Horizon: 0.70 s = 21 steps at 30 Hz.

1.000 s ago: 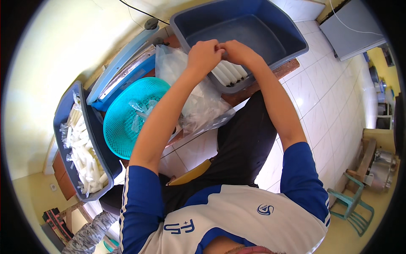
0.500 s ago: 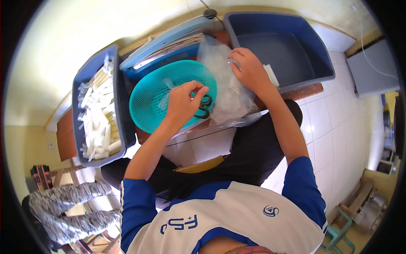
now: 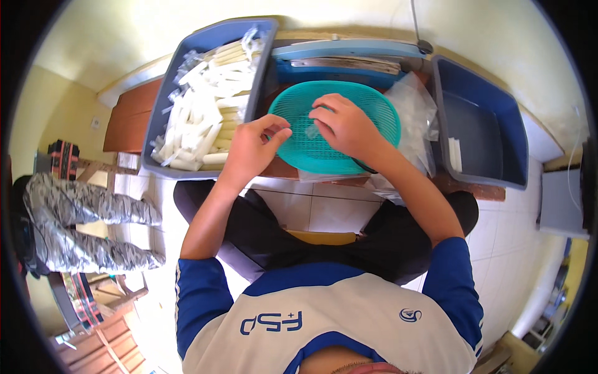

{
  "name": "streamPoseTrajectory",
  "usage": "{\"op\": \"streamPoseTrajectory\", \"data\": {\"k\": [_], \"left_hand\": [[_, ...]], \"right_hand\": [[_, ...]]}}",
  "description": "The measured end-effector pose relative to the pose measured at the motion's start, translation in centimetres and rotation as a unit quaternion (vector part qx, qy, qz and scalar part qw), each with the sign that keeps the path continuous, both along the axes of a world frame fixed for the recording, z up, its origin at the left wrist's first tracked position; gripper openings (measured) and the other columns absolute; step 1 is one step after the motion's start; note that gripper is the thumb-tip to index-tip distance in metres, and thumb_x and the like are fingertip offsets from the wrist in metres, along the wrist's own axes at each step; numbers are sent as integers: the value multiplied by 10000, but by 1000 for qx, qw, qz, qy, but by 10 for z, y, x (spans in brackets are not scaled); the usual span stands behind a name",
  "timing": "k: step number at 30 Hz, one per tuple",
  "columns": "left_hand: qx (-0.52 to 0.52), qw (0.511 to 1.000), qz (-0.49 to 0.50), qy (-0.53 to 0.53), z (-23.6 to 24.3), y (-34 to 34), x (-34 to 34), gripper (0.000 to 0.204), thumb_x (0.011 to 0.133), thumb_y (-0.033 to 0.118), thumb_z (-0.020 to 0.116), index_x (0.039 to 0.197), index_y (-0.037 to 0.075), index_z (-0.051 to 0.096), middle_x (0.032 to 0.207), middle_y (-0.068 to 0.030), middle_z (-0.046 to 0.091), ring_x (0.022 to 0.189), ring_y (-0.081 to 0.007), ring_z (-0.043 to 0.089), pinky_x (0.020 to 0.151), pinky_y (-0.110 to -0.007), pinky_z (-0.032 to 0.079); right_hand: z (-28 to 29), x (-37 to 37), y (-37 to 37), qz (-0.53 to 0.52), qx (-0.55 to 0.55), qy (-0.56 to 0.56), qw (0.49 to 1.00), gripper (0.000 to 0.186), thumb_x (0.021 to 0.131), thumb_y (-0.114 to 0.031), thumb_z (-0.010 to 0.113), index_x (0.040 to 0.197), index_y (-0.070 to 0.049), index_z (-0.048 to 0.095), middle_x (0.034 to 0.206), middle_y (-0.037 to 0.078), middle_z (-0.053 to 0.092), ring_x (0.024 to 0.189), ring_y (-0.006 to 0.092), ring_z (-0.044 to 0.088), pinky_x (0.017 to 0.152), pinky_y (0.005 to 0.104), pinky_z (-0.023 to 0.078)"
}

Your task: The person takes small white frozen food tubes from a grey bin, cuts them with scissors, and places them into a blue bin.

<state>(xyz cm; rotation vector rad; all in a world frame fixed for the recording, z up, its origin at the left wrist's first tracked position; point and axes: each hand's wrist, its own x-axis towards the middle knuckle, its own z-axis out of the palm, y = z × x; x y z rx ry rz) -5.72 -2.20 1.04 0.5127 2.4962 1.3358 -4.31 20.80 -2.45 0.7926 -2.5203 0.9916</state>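
My left hand (image 3: 252, 148) is between the tub of white sticks and the turquoise mesh basket (image 3: 293, 159). Its fingers are curled in towards the thumb; whatever they may pinch is too small to make out. My right hand (image 3: 346, 128) hovers over the basket, fingers bent and apart from the thumb, nothing visible in them. Below its fingertips, clear plastic scraps (image 3: 311, 131) lie in the basket. A dark scissors handle (image 3: 364, 166) shows partly beneath my right wrist. Right of the basket lies a clear plastic bag (image 3: 414, 115), partly covered by my forearm.
A grey-blue tub (image 3: 163, 134) at left is full of white candle-like sticks (image 3: 202, 121), some in plastic wrap. Behind the basket stands a long blue device (image 3: 349, 48). Another grey-blue tub (image 3: 514, 134) at right holds a few white sticks (image 3: 455, 154). Someone's camouflage trousers (image 3: 87, 199) show at far left.
My view has swung left, so the tubs and basket appear further right. My right hand has moved from above the plastic bag to over the basket; my left hand has moved left off the basket.
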Motion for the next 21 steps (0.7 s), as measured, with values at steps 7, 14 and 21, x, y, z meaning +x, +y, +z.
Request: {"op": "streamPoseTrajectory", "data": {"k": [7,14,21], "left_hand": [[-14,993,115,28,-21,-76,-15,154,871,118,706,979,8,709,773,-97,722,710,-151,692,643,-277,517],[-53,981,186,11,-41,-105,-35,165,885,131,691,999,14,712,836,-87,725,783,-138,686,709,-277,510],[-170,960,223,-6,-91,-139,-51,314,857,55,606,1169,45,650,956,-150,720,893,-284,697,804,-372,526]], "right_hand": [[-14,-42,-97,113,-58,-16,992,180,777,14,671,949,-35,647,975,96,633,934,302,609,772,402,518],[-52,-81,-154,112,-32,-22,993,74,788,-82,644,834,-32,616,818,114,619,844,315,627,706,437,532],[-70,-106,-186,118,71,-106,985,223,782,-129,634,988,-50,608,832,168,657,798,372,662,690,476,541]]}}
